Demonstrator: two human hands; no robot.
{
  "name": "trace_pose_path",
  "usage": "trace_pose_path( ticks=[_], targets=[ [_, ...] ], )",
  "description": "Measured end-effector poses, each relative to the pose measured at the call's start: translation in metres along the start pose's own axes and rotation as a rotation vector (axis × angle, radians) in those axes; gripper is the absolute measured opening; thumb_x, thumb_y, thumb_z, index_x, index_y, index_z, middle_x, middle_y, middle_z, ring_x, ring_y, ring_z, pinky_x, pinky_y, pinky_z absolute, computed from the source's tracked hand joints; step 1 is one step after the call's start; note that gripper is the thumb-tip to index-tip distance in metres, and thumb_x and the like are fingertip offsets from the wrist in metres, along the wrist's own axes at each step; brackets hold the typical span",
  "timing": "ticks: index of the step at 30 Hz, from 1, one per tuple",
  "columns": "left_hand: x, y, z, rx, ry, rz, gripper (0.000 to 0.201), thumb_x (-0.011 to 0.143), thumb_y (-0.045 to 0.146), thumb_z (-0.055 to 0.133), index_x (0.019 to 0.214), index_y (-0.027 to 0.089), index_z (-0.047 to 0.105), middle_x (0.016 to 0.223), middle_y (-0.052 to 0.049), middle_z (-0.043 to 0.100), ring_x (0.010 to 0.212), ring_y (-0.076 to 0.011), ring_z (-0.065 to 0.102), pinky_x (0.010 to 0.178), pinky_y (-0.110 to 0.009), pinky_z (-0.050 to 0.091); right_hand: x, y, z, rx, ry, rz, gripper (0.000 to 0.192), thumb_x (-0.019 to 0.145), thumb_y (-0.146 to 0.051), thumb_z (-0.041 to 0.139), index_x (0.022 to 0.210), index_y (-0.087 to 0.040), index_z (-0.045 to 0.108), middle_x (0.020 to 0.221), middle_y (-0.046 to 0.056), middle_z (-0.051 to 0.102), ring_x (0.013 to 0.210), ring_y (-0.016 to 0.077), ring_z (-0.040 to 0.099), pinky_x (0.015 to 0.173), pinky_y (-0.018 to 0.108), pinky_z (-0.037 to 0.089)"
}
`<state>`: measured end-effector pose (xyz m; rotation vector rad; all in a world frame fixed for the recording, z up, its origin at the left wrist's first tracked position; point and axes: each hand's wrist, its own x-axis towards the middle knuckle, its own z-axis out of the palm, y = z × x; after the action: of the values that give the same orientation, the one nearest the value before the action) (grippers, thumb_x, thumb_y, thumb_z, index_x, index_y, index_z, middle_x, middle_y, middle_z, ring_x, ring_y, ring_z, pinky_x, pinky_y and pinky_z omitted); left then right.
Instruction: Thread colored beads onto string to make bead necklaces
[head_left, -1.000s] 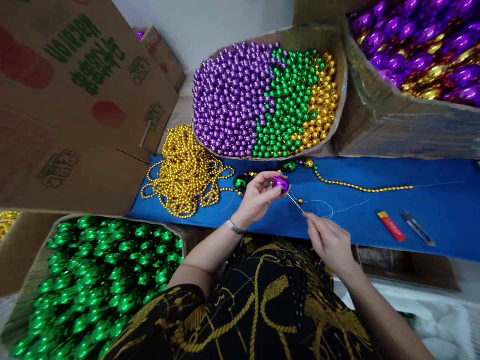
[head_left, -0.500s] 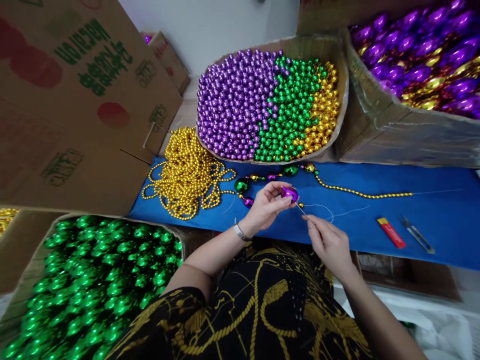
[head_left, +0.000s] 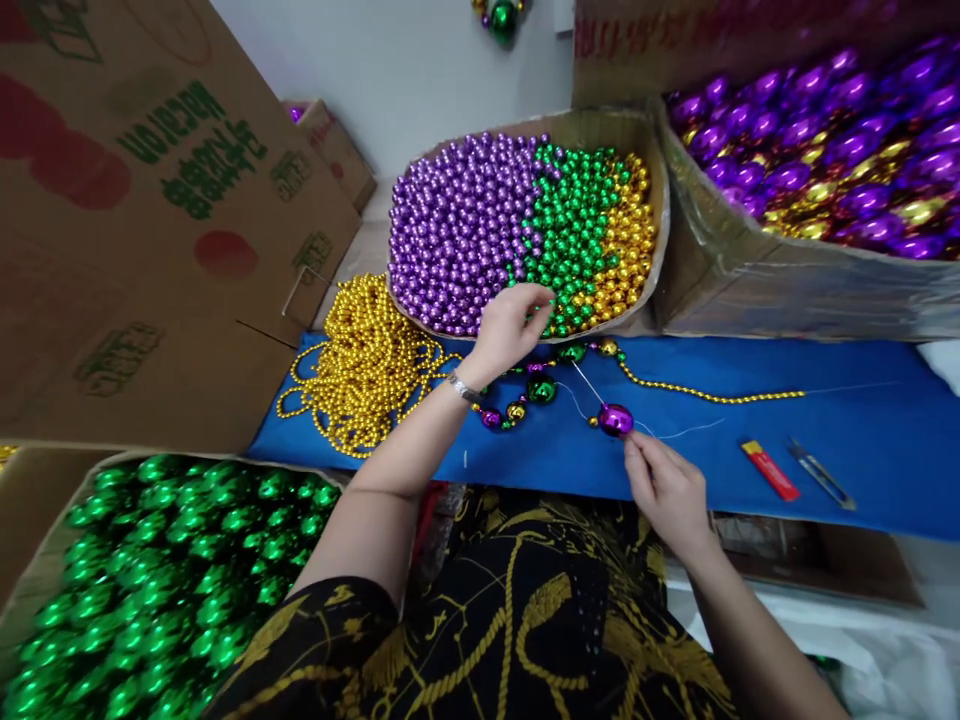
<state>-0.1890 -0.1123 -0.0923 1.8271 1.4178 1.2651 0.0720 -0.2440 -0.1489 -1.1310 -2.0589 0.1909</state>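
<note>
Purple bead (head_left: 616,419) sits on the blue tabletop (head_left: 862,420) just past my right hand (head_left: 670,492), fingers pinched shut on its thread, so I'd keep that taut while my left hand (head_left: 510,325), fingers curled, pinches green beads (head_left: 574,225).

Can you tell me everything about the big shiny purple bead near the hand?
The big purple bead is egg-shaped, glossy and metallic-looking, like coated plastic, with bright glints on top. It lies on its side on the blue cloth, strung on a thin needle that slants up and away from it, with a small gold bead at its left end. The right hand sits just below it, fingertips at or very near its lower edge, by the white thread.
</note>
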Motion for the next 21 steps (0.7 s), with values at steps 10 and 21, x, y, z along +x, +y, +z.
trace_pose_path(
  ticks=[10, 21],
  targets=[
    [0.073, 0.011, 0.056, 0.268, -0.327, 0.175, 0.008, 0.075, 0.012, 0.064, 0.073, 0.019, 0.066, 0.075, -0.007, 0.055, 0.086, -0.0252, 0.048, 0.091, -0.041, 0.038, -0.01, 0.002, -0.013, -0.011, 0.041, 0.032, 0.017, 0.093, -0.015, 0.051, 0.105, -0.018, 0.064, 0.084, 0.006, 0.072, 0.071, 0.0166, 0.069, 0.068, 0.027, 0.055],
    [0.055, 0.0, 0.023, 0.148, -0.313, -0.026, 0.022, 0.063, -0.001, 0.065, 0.061, 0.019, 0.057, 0.068, -0.005, 0.047, 0.098, -0.0293, 0.048, 0.093, -0.042, 0.036, -0.009, 0.008, -0.005, -0.001, 0.042, 0.046, 0.017, 0.094, -0.018, 0.051, 0.103, -0.018, 0.066, 0.084, 0.006, 0.073, 0.071, 0.0171, 0.07, 0.068, 0.026, 0.056]
  ],
)
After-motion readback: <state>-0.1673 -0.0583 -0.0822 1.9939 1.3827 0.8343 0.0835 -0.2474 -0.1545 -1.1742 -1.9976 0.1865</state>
